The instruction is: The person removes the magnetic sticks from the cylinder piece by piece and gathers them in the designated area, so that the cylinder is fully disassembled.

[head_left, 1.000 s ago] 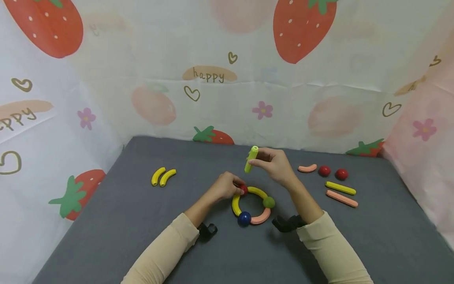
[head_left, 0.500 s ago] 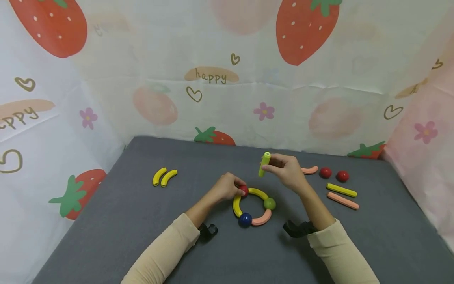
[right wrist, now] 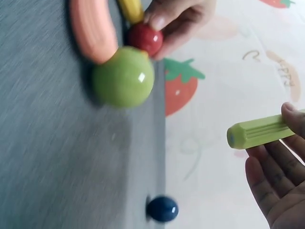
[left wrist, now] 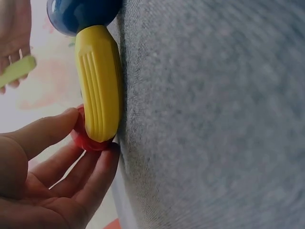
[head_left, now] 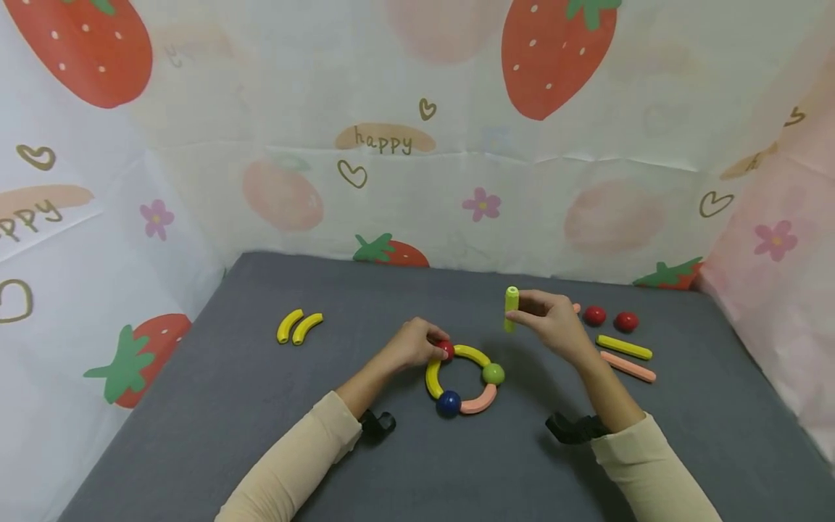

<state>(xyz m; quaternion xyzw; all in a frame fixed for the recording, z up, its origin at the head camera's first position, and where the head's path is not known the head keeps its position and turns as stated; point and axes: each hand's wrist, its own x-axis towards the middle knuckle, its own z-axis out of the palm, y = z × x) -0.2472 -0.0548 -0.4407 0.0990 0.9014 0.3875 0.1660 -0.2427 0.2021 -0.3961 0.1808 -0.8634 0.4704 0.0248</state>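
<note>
Pinching the green stick [head_left: 511,309] upright in my right hand [head_left: 553,324] above the desk [head_left: 261,406], I press my left hand's [head_left: 411,344] fingertips around the ring's [head_left: 464,378] red ball [head_left: 446,349].

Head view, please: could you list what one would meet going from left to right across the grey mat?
Two yellow curved pieces → left hand → ring of pieces and balls → green stick → right hand → two red balls → yellow straight stick.
</note>
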